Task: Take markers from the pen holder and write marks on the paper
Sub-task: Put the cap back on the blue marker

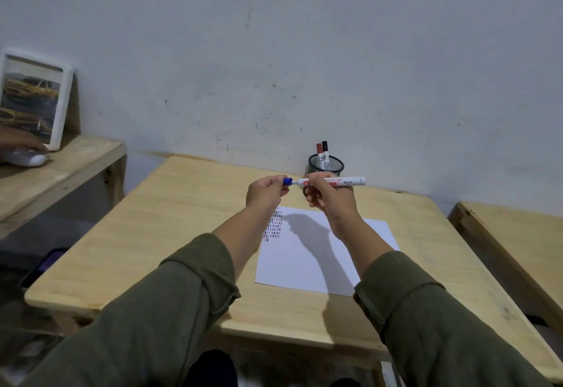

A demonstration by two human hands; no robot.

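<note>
My right hand (327, 196) grips the white barrel of a marker (344, 181), held level above the table. My left hand (266, 190) pinches the marker's blue cap (287, 181) at its left end; I cannot tell whether the cap is on or just off the tip. Below my hands lies a white sheet of paper (307, 261) with rows of short red, blue and black marks (273, 225) at its upper left corner. Behind my hands, a black mesh pen holder (326, 164) against the wall holds a red-capped marker (319, 150) and a black-capped marker (325, 147).
The paper rests on a light wooden table (170, 219). Another wooden table (518, 234) stands to the right, and a third (61, 164) to the left carries a white-framed picture (33, 97) and another person's hand on a white mouse (26, 158).
</note>
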